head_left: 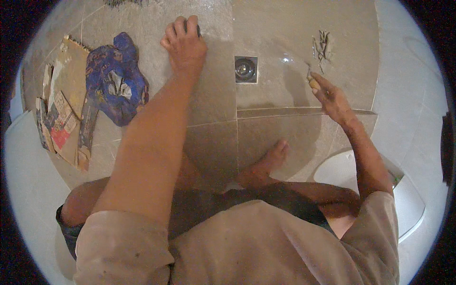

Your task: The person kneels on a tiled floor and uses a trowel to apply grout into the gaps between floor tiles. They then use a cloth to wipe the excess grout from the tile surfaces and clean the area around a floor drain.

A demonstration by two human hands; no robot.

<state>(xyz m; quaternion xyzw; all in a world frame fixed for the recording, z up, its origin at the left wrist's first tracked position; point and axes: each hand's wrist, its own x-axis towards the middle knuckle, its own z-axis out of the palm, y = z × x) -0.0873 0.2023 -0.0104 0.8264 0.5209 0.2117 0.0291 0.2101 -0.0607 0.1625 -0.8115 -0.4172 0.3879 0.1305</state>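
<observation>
My left hand [185,45] is closed around a small dark object [198,31] and rests on the grey tiled floor. Most of that object is hidden by my fingers, so its kind does not show. To the right, my right hand [336,102] grips a small tool by its yellowish handle [314,84]. The tool's narrow metal end points away from me, toward the floor, and its shape is hard to make out. Between the hands lies a square floor drain [237,61] with a round opening. Just beyond the tool is a small heap of dark, thin scraps [322,50].
A crumpled blue plastic bag [116,102] lies left of my left forearm, beside torn cardboard pieces [66,109]. A low raised ledge [270,112] crosses the floor in front of my bare foot [266,164]. At right stands a white toilet [336,171], close to my right arm.
</observation>
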